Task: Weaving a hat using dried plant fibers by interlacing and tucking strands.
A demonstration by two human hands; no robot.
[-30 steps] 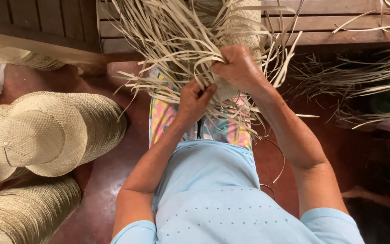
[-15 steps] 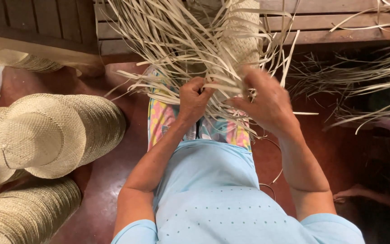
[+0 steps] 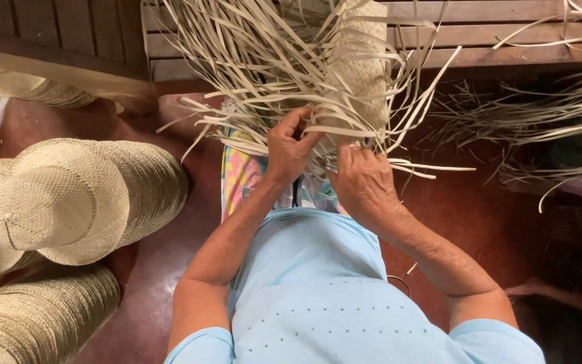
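A half-woven straw piece (image 3: 362, 67) rests on my lap, its pale woven part upright and many loose straw strips (image 3: 250, 74) fanning out around it. My left hand (image 3: 289, 147) pinches strips at the lower edge of the weave, fingers curled. My right hand (image 3: 364, 180) sits just right of it, fingers pressed on the strips at the weave's bottom edge. Both hands are close together, almost touching. I wear a light blue top and a colourful patterned skirt (image 3: 240, 176).
A stack of woven straw hats (image 3: 69, 202) lies at the left, with another stack (image 3: 31, 317) below it. A wooden bench (image 3: 493, 34) runs behind the work. Loose straw (image 3: 547, 114) lies at the right on the dark red floor (image 3: 156, 263).
My right hand has come down from the upper right of the weave to its lower edge, next to my left hand. The left hand has stayed about where it was.
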